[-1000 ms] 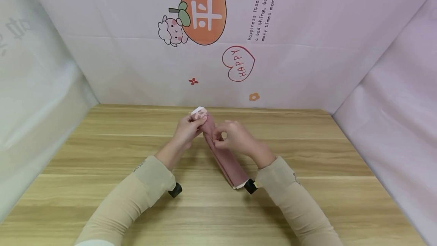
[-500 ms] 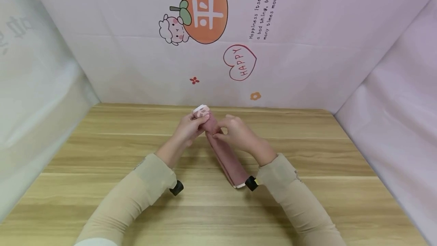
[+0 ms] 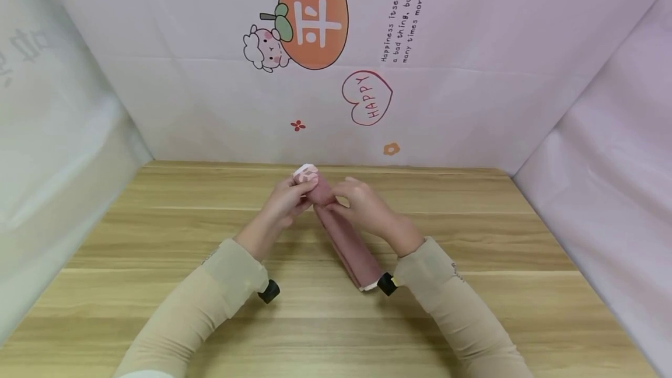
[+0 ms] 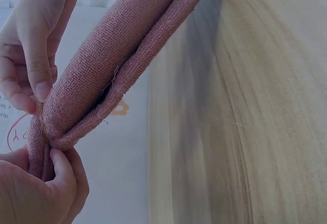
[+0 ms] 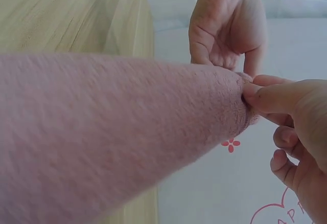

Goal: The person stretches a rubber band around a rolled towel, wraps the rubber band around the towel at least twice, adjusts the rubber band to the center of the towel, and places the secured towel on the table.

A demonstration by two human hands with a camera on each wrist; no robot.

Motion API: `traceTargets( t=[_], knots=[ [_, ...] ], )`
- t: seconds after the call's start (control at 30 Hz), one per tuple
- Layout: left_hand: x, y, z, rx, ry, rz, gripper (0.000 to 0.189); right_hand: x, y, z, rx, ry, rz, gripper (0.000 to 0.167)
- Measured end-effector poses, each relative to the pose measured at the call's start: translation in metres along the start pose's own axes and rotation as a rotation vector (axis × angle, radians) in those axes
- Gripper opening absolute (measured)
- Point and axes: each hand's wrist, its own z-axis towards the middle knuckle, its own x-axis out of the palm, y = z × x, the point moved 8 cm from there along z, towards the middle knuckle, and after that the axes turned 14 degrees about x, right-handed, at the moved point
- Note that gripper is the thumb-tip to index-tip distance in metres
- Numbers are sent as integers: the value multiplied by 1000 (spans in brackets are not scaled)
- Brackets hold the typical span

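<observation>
A dusty-pink towel (image 3: 350, 247), folded into a long thick strip, slants across the middle of the table in the head view. My left hand (image 3: 283, 202) grips it near the far end, where a white edge and pale pattern show. Just below that grip the towel narrows, and a thin tan band (image 4: 42, 121) crosses it there in the left wrist view. My right hand (image 3: 366, 207) pinches at this band with thumb and forefinger, right against the towel. From the right wrist side, the towel (image 5: 127, 132) fills much of the view and the right fingertips (image 5: 260, 95) partly hide the narrowed spot.
The wooden table (image 3: 157, 238) ends at a printed white cloth backdrop (image 3: 210, 109), with white cloth walls left and right. A black wrist camera (image 3: 269, 291) sits under the left cuff; another black camera (image 3: 387, 283) is beside the towel's near end.
The right hand has shifted slightly up and left, bringing its thumb and forefinger in against the towel's narrowed part. The left hand keeps its grip, and the towel stays nearly in place.
</observation>
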Motion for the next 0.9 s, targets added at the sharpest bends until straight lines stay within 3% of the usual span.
traceTargets(
  t=[0.23,0.5,0.67,0.9],
  knots=[
    [0,5,-4,-33,22,34,33,-1,3,-1,-97,-22,38,11],
    [2,4,-4,-40,18,-13,32,-5,3,-3,-150,-65,95,13],
    [2,0,-5,-38,27,-32,40,-7,1,-3,-103,-57,145,11],
    [0,-4,-10,-40,-4,-82,45,-9,-9,-3,-7,8,302,12]
  ],
)
